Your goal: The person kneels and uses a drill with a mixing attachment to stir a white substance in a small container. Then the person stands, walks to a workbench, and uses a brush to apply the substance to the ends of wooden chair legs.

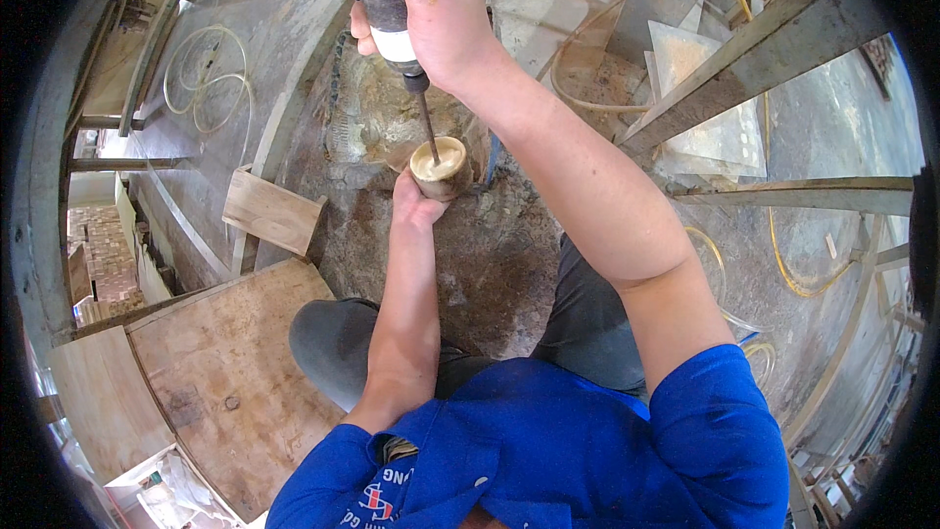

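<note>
Near, on the left, is a flat wood board (230, 362) with brown stains. Farther on, in the middle, the left hand (418, 202) has its grip closed around a round cup (440, 185). Cream goo (451, 153) that looks wet sits inside. A thin, straight rod (427, 120) dips into it from a dark drill (384, 2). The right hand (446, 24) wraps its grip around the drill. The work looks partway: the rod is in, but I can't tell how much is left. Far left, a bendy hose (251, 93) loops on the hard grey floor (279, 29).

Bright light, fisheye-bent edges, black corners
</note>
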A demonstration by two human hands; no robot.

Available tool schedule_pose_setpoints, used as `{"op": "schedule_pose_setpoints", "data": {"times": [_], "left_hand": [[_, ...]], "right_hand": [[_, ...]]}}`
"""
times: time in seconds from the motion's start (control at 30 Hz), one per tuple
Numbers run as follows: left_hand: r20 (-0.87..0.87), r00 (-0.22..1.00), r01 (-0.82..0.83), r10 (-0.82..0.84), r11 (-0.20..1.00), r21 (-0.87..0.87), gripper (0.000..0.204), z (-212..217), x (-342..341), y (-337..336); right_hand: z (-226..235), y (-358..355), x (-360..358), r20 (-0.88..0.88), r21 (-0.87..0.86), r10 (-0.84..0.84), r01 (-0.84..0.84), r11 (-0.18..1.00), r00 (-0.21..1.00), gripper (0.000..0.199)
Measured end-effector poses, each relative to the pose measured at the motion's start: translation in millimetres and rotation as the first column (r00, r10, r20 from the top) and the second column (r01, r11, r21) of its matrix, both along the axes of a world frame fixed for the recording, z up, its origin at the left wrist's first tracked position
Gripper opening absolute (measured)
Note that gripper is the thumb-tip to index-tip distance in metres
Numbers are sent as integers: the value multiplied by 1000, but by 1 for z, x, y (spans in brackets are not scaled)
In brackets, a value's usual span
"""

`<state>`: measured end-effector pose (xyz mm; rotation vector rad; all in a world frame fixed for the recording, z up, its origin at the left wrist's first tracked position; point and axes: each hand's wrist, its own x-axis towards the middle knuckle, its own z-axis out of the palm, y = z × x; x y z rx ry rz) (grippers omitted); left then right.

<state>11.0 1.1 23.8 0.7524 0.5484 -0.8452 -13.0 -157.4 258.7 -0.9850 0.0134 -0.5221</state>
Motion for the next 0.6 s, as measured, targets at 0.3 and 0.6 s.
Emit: {"op": "schedule_pose_setpoints", "data": {"times": [0.3,0.6], "left_hand": [[0,997,79,-79,996,-50,39,-2,-2,-1],[-12,997,79,-81,989,-122,37,-4,-2,1]], "right_hand": [[-3,4,3,83,48,40,-45,998,996,42],[4,2,-3,30,24,43,-44,999,999,43]]}}
